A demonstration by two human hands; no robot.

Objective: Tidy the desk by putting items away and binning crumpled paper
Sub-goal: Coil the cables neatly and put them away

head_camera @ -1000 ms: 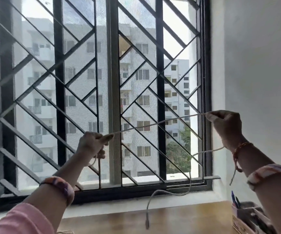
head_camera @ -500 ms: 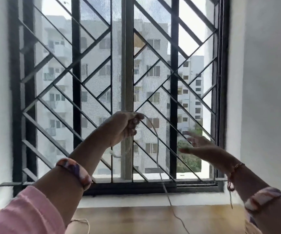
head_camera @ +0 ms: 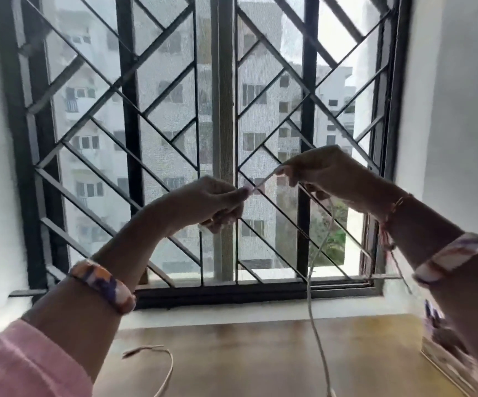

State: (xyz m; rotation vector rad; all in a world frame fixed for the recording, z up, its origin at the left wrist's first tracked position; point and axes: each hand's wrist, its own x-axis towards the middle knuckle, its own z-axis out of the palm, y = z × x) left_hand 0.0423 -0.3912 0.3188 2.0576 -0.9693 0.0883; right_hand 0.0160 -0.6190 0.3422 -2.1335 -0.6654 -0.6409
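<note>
White cable (head_camera: 261,183) held up in the air in front of the window grille (head_camera: 134,116), above the worktop (head_camera: 260,353). Short taut span runs between the two hands, long axis tilted, rising from left to right. Left hand (head_camera: 215,204) has fingers curled round the cable, a bunched part showing below the fist; right hand (head_camera: 321,173) pinches the higher end of the span, fingers closed on it. From under the right hand the slack drops down past the sill to the worktop and off the near edge. A second loose tail lies curled on the worktop toward the near-left. Desk organiser (head_camera: 444,348) with pens at the worktop's right edge, blurred. Judgement: coiling in progress; the free length hangs on the right-hand side, so the right hand is nearer to feed the next loop toward the left fist.
</note>
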